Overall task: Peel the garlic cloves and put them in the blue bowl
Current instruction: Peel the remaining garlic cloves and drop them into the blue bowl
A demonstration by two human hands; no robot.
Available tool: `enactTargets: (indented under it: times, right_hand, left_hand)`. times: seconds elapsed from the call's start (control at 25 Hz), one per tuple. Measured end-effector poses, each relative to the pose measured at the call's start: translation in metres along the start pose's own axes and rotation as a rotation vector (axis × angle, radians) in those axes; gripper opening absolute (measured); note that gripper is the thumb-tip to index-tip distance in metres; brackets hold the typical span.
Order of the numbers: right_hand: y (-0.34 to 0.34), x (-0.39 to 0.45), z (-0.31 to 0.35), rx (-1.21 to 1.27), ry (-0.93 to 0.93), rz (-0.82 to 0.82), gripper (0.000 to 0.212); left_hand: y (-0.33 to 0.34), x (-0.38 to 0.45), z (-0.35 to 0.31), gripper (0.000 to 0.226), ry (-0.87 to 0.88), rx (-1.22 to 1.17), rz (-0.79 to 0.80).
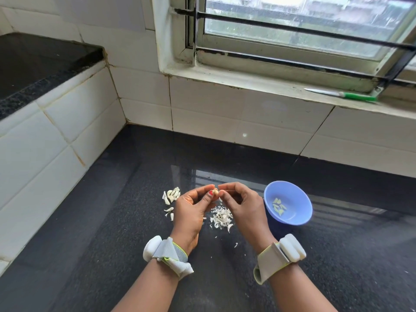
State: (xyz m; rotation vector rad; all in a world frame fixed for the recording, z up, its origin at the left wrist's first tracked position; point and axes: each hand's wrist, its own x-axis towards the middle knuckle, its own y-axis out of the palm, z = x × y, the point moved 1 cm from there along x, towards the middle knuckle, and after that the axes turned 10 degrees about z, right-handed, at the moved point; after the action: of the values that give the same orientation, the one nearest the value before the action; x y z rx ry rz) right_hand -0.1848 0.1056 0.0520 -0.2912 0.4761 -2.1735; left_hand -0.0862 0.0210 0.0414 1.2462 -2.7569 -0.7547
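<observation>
Left hand (191, 206): raised above the counter, fingers curled; a garlic clove (216, 192) is pinched at the fingertips.
Unpeeled cloves (172, 195): a small heap is seen on the black counter (112, 221), just left of the left hand.
Clove in hand: held between both hands at their upper tips, above the skins and well clear of the counter; its surface appears tan, so some skin is judged to remain.
Loose skins (221, 217): a scatter is noted on the counter below and between the hands.
Right hand (242, 203): fingers curled, thumb and forefinger closed on the same clove from the right.
Step in hand: peeling is judged under way. The clove should be held steady by the left hand while the skin is lifted at one end and drawn off in strips.
Blue bowl (301, 212): set just right of the right hand; several peeled cloves (279, 206) lie inside.
Knife (344, 95): left on the window sill, far right, untouched.
</observation>
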Motion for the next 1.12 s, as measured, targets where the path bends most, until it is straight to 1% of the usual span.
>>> enactTargets:
  times: [0.12, 0.24, 0.32, 0.44, 0.52, 0.68, 0.84, 1.0, 1.12]
  right_hand:
    - [0.002, 0.000, 0.005, 0.033, 0.003, 0.035, 0.011]
    - [0.002, 0.000, 0.003, 0.025, 0.016, 0.007, 0.013]
    - [0.002, 0.000, 0.002, 0.064, 0.039, 0.015, 0.017]
    - [0.003, 0.000, -0.002, 0.202, 0.113, 0.006, 0.021]
    - [0.002, 0.000, -0.005, 0.240, 0.138, -0.007, 0.020]
    - [0.001, -0.002, -0.004, 0.233, 0.137, -0.002, 0.023]
    - [0.000, -0.001, -0.003, 0.223, 0.127, 0.021, 0.022]
    - [0.000, 0.001, -0.005, 0.144, 0.107, 0.039, 0.021]
    - [0.001, 0.001, -0.003, 0.140, 0.096, 0.071, 0.019]
  left_hand:
    - [-0.001, -0.001, 0.002, 0.013, 0.022, 0.131, -0.016]
    - [-0.007, -0.001, 0.002, 0.010, 0.102, 0.480, -0.034]
    - [-0.009, -0.002, 0.000, 0.010, 0.150, 0.645, -0.031]
    - [-0.007, -0.002, -0.001, 0.010, 0.202, 0.778, -0.035]
    - [-0.004, -0.002, -0.001, 0.011, 0.231, 0.850, -0.025]
    - [-0.002, -0.002, 0.002, 0.011, 0.292, 0.928, -0.016]
    - [-0.003, 0.000, 0.003, 0.010, 0.313, 0.941, -0.016]
    - [-0.004, 0.001, 0.005, 0.009, 0.277, 0.922, -0.019]
    - [-0.004, 0.001, 0.002, 0.007, 0.253, 0.909, -0.042]
